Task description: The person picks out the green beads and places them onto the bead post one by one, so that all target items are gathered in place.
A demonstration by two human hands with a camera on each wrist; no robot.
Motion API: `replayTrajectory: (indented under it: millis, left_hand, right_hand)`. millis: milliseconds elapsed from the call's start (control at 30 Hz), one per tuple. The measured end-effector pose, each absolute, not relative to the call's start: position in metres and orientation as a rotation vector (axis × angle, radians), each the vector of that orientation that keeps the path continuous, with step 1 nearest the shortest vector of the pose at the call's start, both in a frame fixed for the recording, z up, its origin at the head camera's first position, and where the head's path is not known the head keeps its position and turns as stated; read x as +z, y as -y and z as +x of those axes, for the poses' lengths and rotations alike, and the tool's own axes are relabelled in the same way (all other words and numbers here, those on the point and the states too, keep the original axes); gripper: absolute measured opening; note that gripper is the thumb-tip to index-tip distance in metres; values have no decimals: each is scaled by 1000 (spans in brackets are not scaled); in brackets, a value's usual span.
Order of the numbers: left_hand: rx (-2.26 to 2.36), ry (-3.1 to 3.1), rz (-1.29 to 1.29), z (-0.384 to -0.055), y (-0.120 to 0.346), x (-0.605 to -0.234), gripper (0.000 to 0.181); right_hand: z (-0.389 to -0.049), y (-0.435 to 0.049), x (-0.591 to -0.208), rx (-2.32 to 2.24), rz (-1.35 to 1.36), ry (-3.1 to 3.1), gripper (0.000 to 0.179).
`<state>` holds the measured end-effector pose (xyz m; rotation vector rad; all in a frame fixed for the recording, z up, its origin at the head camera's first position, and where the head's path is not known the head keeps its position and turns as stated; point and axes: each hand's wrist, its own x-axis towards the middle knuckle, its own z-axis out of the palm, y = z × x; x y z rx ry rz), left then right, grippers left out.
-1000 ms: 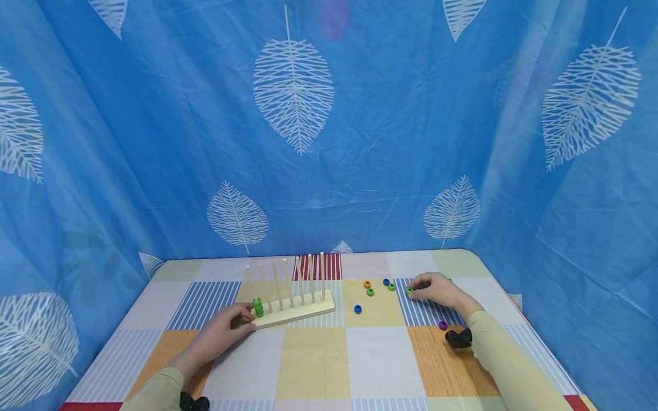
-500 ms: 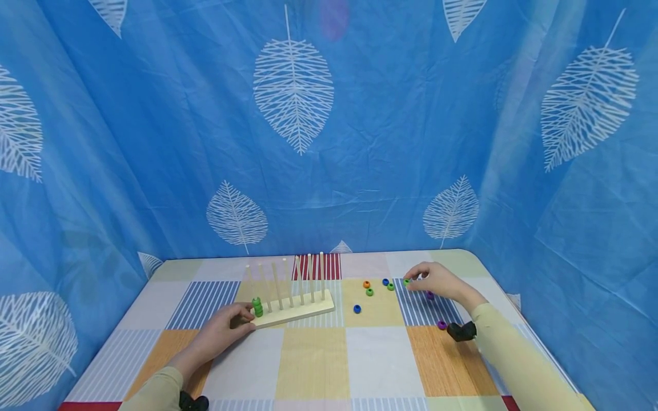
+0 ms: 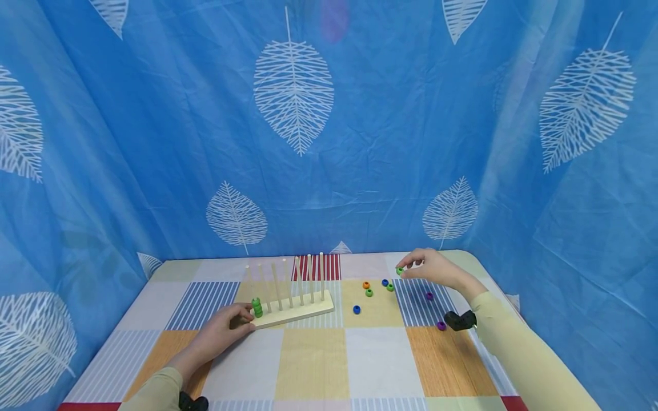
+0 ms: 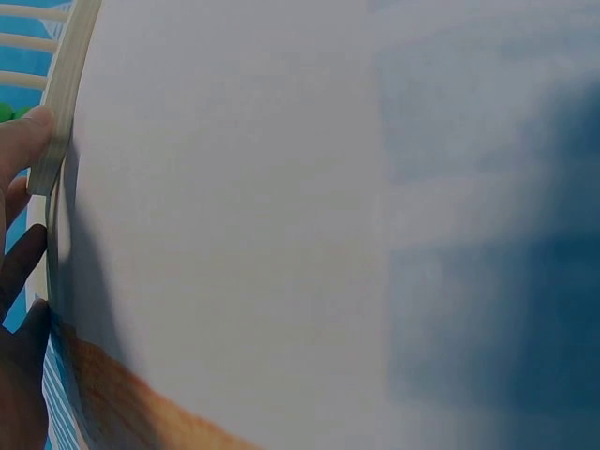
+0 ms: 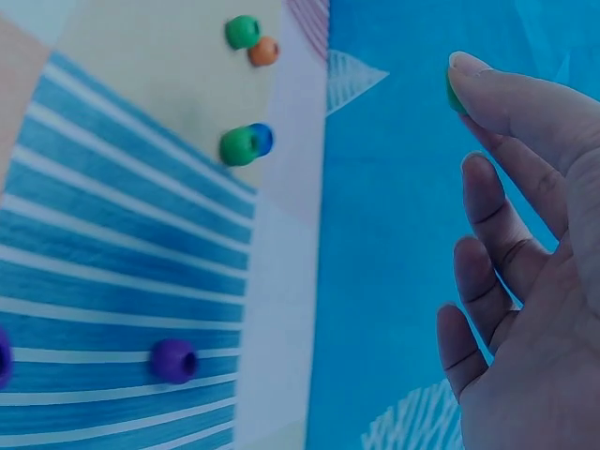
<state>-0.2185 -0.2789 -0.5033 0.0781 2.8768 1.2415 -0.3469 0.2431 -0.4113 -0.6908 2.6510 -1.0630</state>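
Observation:
A pale wooden peg board (image 3: 303,311) with a row of several upright pegs stands at the middle left of the table. Green beads (image 3: 257,308) are stacked on its leftmost peg. My left hand (image 3: 223,331) grips that end of the base; in the left wrist view the thumb (image 4: 26,139) lies on the base's edge (image 4: 70,84). Raised above the table at the right, my right hand (image 3: 433,266) pinches a green bead (image 3: 400,271) between thumb and finger. The right wrist view shows only a sliver of that bead (image 5: 454,98) behind the thumb, with the other fingers loosely bent.
Loose beads lie between the board and my right hand: an orange bead (image 3: 366,285), two green ones, a blue bead (image 3: 385,282) and a nearer blue bead (image 3: 357,309). Purple beads (image 3: 429,296) lie below the right hand. A blue curtain (image 3: 360,142) encloses the patchwork-covered table.
My right hand has lifted the green bead off the striped patch and moved it up and slightly left, uncovering a purple bead. My left hand and the board have stayed put.

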Motion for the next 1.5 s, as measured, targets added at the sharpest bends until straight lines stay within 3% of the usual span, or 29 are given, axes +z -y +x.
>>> replayTrajectory:
  millis: [700,1500]
  left_hand:
    - [1228,-2886,87,-219,279,-503,13]
    - [1238,-2896,125,-219,280,-504,14]
  right_hand:
    - [-356,-206,-342,-989,-819,-2682,29]
    - [-354,-153,-313,-959,-1009,-2663,27]
